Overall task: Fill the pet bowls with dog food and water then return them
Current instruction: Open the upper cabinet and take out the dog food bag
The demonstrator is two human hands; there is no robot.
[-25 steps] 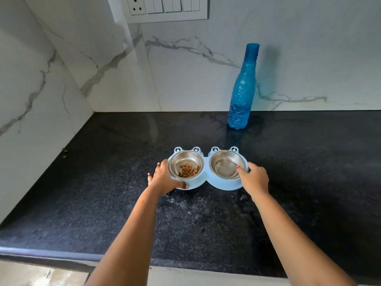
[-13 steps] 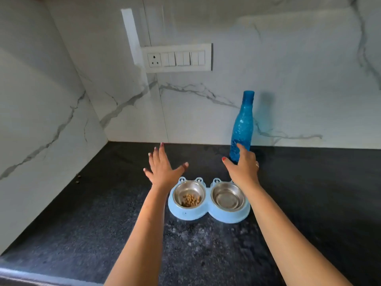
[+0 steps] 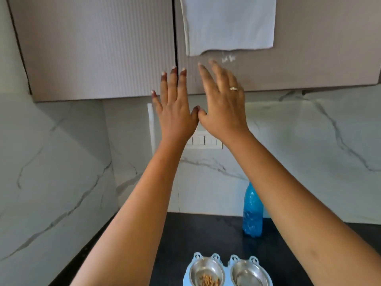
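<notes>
Nearest, at the bottom frame edge: pale blue double feeder [image 3: 226, 267] on the black surface [image 3: 202, 230], front half cut off. Left bowl [image 3: 203, 270] with a small heap of kibble [image 3: 208, 282]. Right bowl [image 3: 250, 274] shiny, contents not discernible.

Behind and to the right, apart from the feeder: blue bottle [image 3: 252, 215], upright near the marble wall, neck and cap hidden by the right forearm.

Higher on the wall: white switch panel [image 3: 204, 140], largely covered by both wrists.

Farthest: left hand [image 3: 175, 112] and right hand [image 3: 223, 108] up side by side before the cabinet doors [image 3: 92, 48]. Fingers straight and spread, grasping nothing, thumbs meeting. Right hand motion-blurred at the fingertips, ring [image 3: 233, 88] on one finger. Contact with the doors not determinable.

Pale cloth [image 3: 228, 25] hanging on the right door, top edge out of frame.
</notes>
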